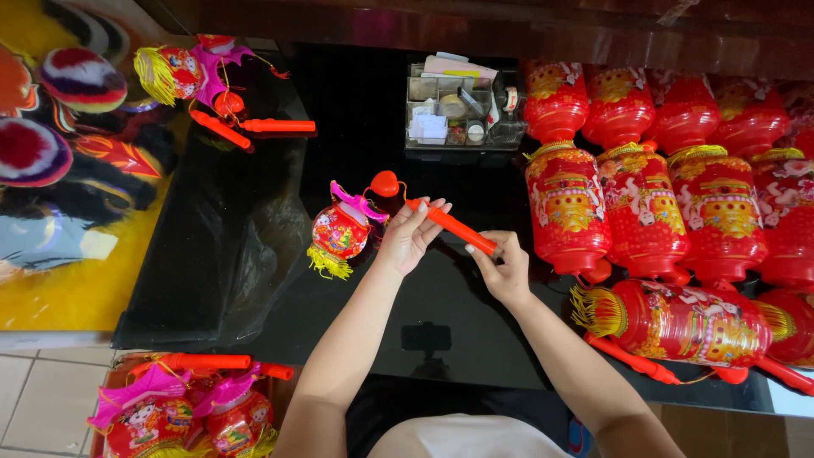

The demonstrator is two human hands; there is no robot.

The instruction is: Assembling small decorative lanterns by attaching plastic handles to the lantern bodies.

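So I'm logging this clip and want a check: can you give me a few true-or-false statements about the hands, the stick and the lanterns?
1. Both hands hold the orange stick. True: the left hand is at its upper end, the right hand at its lower end.
2. The small lantern lies left of the left hand. True.
3. The big red lanterns are stacked on the left side of the table. False: they fill the right side.
4. The organiser tray sits at the near edge by the person. False: it is at the far edge.
5. The black table bears a second small lantern at its far left. True.
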